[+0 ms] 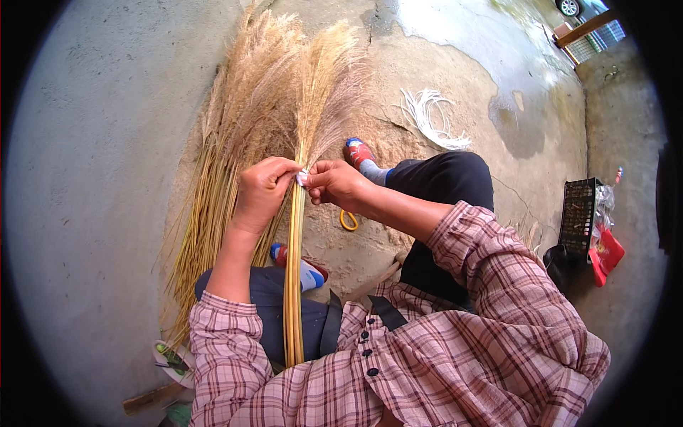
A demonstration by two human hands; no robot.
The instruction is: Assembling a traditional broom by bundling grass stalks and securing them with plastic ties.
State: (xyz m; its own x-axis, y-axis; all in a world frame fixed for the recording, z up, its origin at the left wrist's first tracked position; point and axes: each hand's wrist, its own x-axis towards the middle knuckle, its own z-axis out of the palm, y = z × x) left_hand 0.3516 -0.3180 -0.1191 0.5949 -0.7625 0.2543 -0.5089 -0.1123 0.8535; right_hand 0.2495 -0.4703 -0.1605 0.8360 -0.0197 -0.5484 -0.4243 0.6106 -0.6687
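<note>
A narrow bundle of plumed grass stalks (294, 277) lies lengthwise in front of me, its lower ends over my lap and its feathery heads (328, 80) pointing away. A white strip (302, 178) is at the bundle just below the plumes. My left hand (264, 187) pinches the strip from the left with thumb and forefinger. From the right, my right hand (337, 184) grips it too, fingers curled against the stalks. How the strip is fastened is hidden by the fingers.
A large heap of plumed stalks (229, 144) lies left of the bundle. White strips (432, 120) are coiled on the concrete floor (459, 69). A yellow loop handle (349, 220) shows beneath my right forearm. At right are a black plastic crate (577, 213) and a red packet (606, 255).
</note>
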